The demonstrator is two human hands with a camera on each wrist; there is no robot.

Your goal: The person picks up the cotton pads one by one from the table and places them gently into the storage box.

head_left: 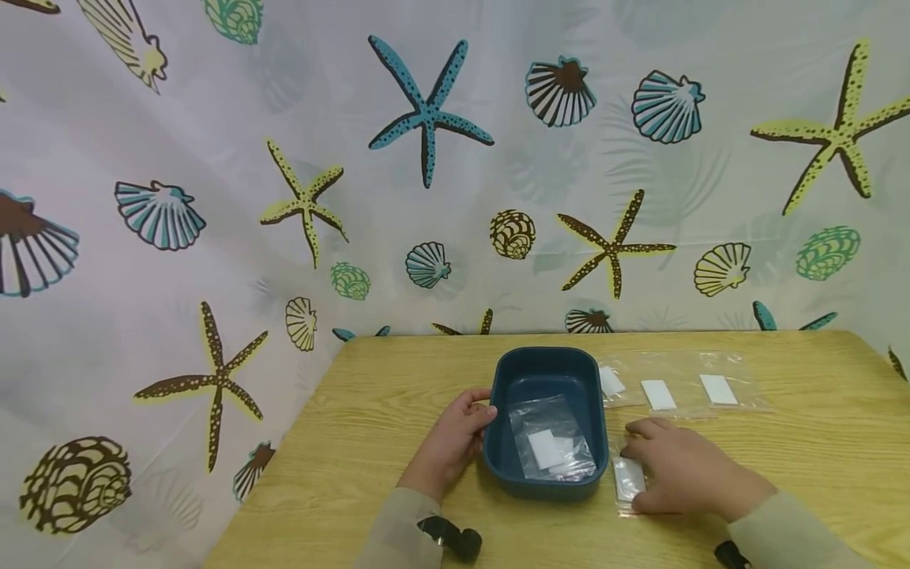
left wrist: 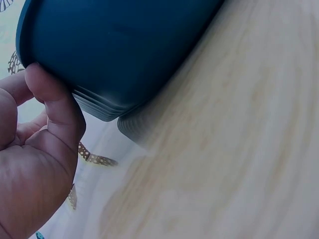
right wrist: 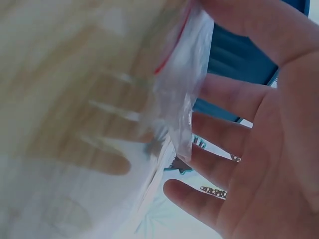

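A dark blue plastic bin [head_left: 547, 491] stands at the middle of the table, with clear zip bags [head_left: 550, 419] holding white pieces [head_left: 544, 449] lying in it. At the bin's left side my left hand [head_left: 455, 435] grips the wall, thumb by the rim. In the left wrist view the thumb [left wrist: 50, 94] shows against the bin's outer wall. To the right of the bin, my right hand [head_left: 682, 470] holds a small clear zip bag [head_left: 629, 478] with a white piece inside, between thumb and fingers. The right wrist view shows this bag's [right wrist: 182, 84] red seal line.
Behind the right hand, a row of clear bags [head_left: 682, 367] with white pieces [head_left: 718, 389] lies on the wooden table [head_left: 370, 411]. The leftmost of them reaches the bin's right wall. A curtain [head_left: 483, 79] with starfish and shells hangs behind and to the left of the table.
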